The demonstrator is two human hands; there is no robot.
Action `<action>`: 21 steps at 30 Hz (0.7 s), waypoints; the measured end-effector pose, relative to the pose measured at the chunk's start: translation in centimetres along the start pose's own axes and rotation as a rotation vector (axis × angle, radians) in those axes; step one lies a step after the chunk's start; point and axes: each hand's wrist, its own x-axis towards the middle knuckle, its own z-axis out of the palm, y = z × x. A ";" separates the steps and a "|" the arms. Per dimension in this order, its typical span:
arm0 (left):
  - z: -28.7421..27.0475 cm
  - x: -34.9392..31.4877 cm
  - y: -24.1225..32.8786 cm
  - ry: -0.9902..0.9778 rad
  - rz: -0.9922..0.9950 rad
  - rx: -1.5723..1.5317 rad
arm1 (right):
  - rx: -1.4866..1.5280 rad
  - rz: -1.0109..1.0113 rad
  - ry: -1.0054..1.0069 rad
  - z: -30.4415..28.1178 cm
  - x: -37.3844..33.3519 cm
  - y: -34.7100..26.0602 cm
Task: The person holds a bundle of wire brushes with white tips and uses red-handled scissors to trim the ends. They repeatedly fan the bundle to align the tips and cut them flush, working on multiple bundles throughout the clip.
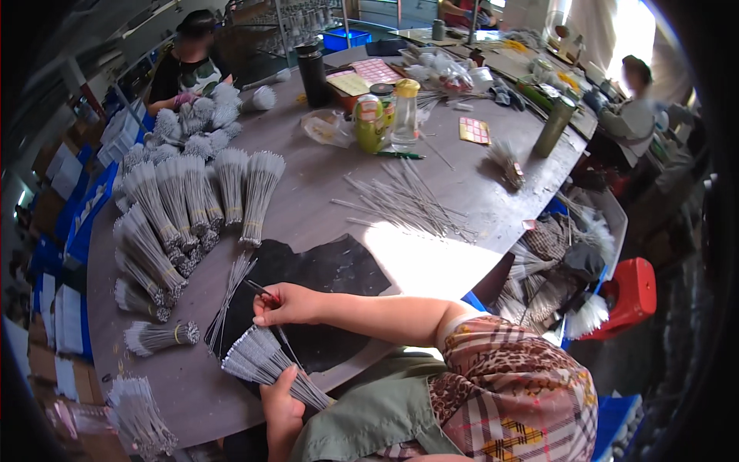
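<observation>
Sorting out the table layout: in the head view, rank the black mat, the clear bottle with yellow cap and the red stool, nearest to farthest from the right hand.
From the right hand:
1. Black mat, directly beneath it.
2. Clear bottle with yellow cap, far across the table.
3. Red stool, off the table's right edge.

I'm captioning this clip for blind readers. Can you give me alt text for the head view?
A person's left hand grips a fanned bundle of thin grey sticks while the right hand pinches a few single ones over a black mat. Tied bundles crowd the round table.
</observation>
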 end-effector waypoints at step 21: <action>0.0 0.4 -0.7 0.050 0.040 0.085 | -0.013 0.061 0.045 -0.2 0.1 0.8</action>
